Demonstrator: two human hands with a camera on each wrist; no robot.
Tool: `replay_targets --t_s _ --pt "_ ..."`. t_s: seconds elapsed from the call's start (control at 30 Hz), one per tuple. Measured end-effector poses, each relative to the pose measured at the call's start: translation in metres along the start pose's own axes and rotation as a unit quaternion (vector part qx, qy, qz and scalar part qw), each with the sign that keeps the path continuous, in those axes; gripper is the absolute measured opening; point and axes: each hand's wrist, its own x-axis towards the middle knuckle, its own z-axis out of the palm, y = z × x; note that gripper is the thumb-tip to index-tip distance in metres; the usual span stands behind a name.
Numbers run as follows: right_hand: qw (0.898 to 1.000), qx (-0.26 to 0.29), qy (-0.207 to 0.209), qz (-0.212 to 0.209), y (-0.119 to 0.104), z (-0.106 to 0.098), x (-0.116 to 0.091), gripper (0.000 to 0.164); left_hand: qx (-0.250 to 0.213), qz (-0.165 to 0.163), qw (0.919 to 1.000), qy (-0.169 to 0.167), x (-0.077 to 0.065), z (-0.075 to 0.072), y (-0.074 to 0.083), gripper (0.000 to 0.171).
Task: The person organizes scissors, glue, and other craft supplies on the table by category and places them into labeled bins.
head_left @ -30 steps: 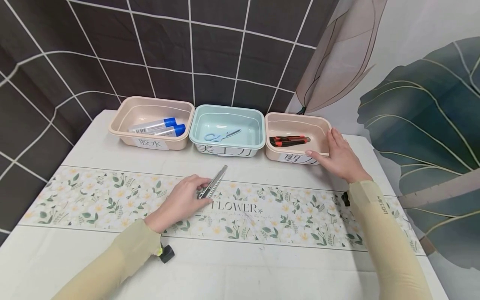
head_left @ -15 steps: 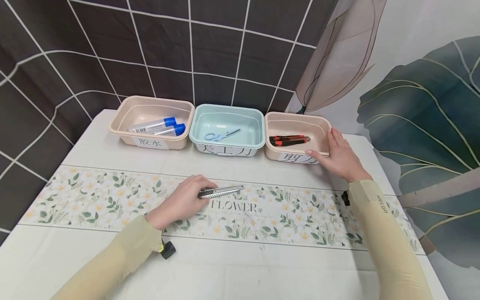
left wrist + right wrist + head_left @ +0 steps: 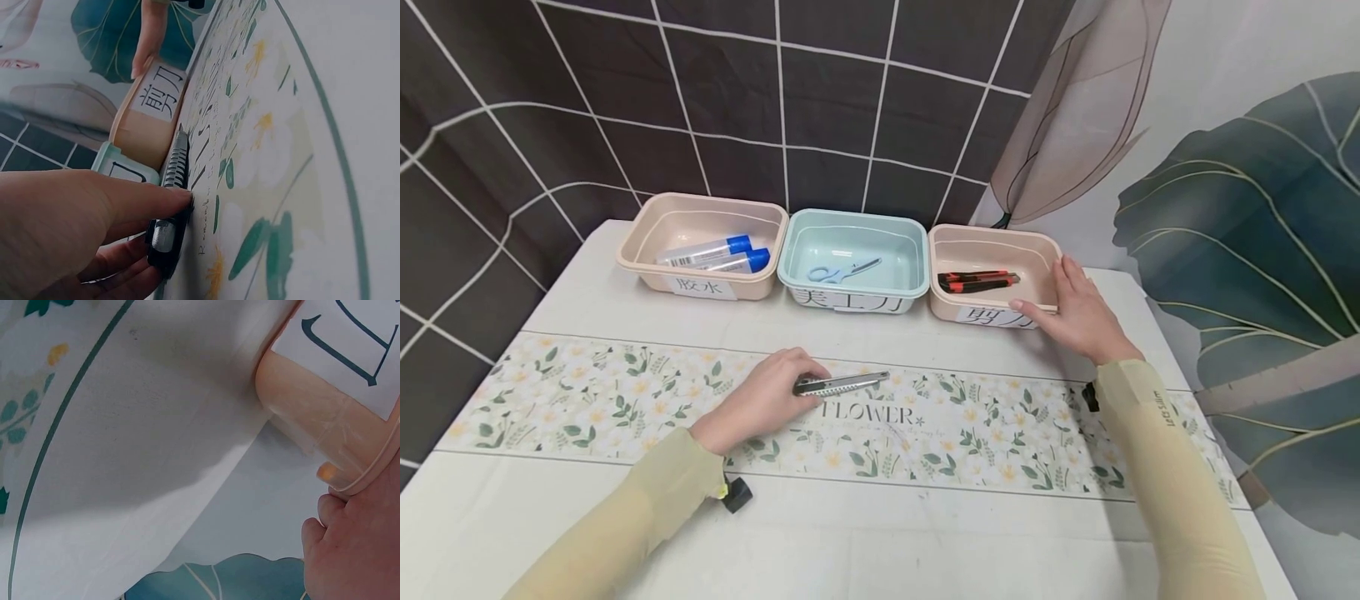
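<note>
In the head view my left hand (image 3: 767, 398) pinches a silver utility knife (image 3: 842, 383) between thumb and fingers, low over the flowered strip. The knife's tip points right; its dark end is partly covered by the fingers. In the left wrist view the thumb lies along the knife (image 3: 175, 172). My right hand (image 3: 1086, 312) rests on the right end of the right pink bin (image 3: 955, 312), thumb at the front rim and fingers along the side. Inside that bin lie red-and-black utility knives (image 3: 977, 282). Light blue scissors (image 3: 846, 271) lie in the blue bin (image 3: 853, 219).
The left pink bin (image 3: 651, 271) holds glue bottles (image 3: 703, 252) with blue caps. All three bins stand in a row at the back of the table (image 3: 880, 542), with paper labels on their fronts. Behind them hangs a dark checked cloth (image 3: 715, 83).
My left hand has turned the utility knife clockwise, so its tip points right rather than away from me. It has stayed nearly still over the last half second. The right hand has not moved.
</note>
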Motion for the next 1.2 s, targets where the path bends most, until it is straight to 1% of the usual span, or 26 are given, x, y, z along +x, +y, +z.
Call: replay_targets --t_s 0.2,0.57,0.87,1.2 --pt "1.000 0.001 -0.001 0.000 0.000 0.000 -0.001 0.113 0.001 0.011 0.9999 0.009 0.001 0.001 0.001 0.033" --pt "1.000 0.003 0.002 -0.001 0.000 -0.003 0.000 0.112 -0.012 0.020 0.9995 0.020 0.009 0.003 0.010 0.034" --pt "1.000 0.003 0.002 0.002 0.000 0.000 -0.003 0.112 -0.008 0.025 0.9996 0.009 0.008 0.006 0.012 0.034" --pt "1.000 0.006 0.001 -0.002 0.000 0.000 -0.002 0.113 -0.009 0.024 0.9996 0.014 0.008 0.006 0.016 0.034"
